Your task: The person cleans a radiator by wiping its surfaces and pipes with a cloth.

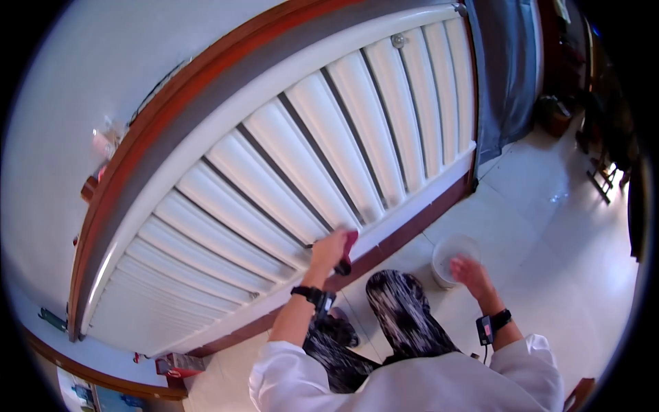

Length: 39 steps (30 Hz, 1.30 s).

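Note:
My left hand (328,255) is closed around a dark red, soft-looking cloth (349,248) with something black at its lower end. It is up against the lower part of a white radiator (312,137), between two of its upright columns. To the right, my right hand (471,273) hovers over the near rim of a whitish bucket (446,275) on the floor. Its fingers are smeared by motion, and I cannot make out anything in them. The inside of the bucket is partly hidden behind this hand.
A reddish-brown wooden ledge (154,103) runs above the radiator. A grey-blue curtain (506,75) hangs at its far end. The red box (180,364) stands on the floor at lower left. Dark furniture (604,165) is at far right, on the pale tiled floor (535,240).

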Tool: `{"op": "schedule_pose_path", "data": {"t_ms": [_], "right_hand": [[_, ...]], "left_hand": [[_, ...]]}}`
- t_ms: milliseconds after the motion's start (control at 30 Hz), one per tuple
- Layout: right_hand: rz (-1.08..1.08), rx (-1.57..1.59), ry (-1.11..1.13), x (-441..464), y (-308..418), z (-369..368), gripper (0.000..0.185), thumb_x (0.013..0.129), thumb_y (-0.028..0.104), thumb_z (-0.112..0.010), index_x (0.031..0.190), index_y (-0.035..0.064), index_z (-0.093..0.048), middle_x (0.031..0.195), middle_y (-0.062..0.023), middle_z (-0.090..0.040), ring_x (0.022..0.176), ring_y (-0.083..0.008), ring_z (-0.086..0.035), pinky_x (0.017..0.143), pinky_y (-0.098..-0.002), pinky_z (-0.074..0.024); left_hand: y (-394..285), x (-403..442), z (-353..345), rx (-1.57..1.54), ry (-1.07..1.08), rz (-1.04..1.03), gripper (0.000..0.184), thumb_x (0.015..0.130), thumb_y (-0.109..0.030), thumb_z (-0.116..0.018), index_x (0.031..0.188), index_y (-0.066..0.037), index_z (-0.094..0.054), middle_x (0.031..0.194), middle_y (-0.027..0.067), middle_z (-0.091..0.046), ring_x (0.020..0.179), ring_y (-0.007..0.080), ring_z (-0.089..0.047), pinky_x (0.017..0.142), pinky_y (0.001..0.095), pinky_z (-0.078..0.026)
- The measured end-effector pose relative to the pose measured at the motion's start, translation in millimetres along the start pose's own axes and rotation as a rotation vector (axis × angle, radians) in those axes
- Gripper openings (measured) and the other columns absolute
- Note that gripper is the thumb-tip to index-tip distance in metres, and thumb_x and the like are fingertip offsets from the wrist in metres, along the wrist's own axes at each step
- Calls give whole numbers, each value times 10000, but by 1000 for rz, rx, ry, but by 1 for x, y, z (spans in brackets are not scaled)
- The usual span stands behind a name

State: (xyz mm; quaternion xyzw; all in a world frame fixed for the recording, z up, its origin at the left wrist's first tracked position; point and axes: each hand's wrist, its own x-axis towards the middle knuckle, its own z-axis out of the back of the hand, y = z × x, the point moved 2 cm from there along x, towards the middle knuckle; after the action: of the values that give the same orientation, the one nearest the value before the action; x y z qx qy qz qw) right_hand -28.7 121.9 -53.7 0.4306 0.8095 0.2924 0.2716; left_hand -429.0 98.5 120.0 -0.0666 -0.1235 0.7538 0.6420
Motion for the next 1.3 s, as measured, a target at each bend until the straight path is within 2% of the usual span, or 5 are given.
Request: {"op": "schedule_pose_path", "data": {"t_ms": [200, 333, 800, 1067, 1300], "right_hand": [[577, -457, 44, -8, 66, -205, 510, 916, 178, -548, 1369, 84, -335, 1314, -89, -466, 1155, -140, -476, 956, -306, -378], [231, -109, 23, 15, 38, -281, 543, 890, 162, -596, 1364, 81, -344, 1208, -65, -514, 1096, -135, -498, 919, -271, -407], [1776, -1159, -241, 174, 125, -414, 475, 872, 232, -579, 1308, 105, -443, 1432, -214, -263, 1256, -436, -318, 1040, -458, -274], [1342, -1433, -161, 206, -27, -248, 536, 847, 150, -565, 1321, 0, -363, 1408, -358, -132, 1260, -556, -220, 1038, -557, -238], [1588, -1291, -165, 182, 82, -358, 541, 869, 141, -564, 1363, 55, -362, 1441, -274, -185, 1281, -480, -266, 1035, -491, -285]], "left_hand": [[-88, -31, 49, -848, -272, 31, 296, 906, -253, -532, 1112, -42, -563, 948, 167, -643, 888, 274, -620, 794, 340, -461], [-126, -71, 26, -1598, 21, 32, 443, 940, -295, -508, 1303, -48, -445, 1215, 30, -514, 1099, 147, -470, 905, 264, -389], [65, -249, 61, -1300, -661, 494, 440, 917, -207, -508, 1306, -28, -405, 1144, 127, -557, 996, 207, -560, 775, 300, -484], [86, -242, 44, -1367, -779, 688, 404, 910, -186, -525, 1275, -35, -441, 997, 104, -594, 868, 182, -574, 734, 291, -476], [72, -188, 79, -1381, -689, 427, 381, 924, -163, -503, 1276, -31, -444, 986, 93, -602, 881, 183, -585, 730, 296, -477]]}}
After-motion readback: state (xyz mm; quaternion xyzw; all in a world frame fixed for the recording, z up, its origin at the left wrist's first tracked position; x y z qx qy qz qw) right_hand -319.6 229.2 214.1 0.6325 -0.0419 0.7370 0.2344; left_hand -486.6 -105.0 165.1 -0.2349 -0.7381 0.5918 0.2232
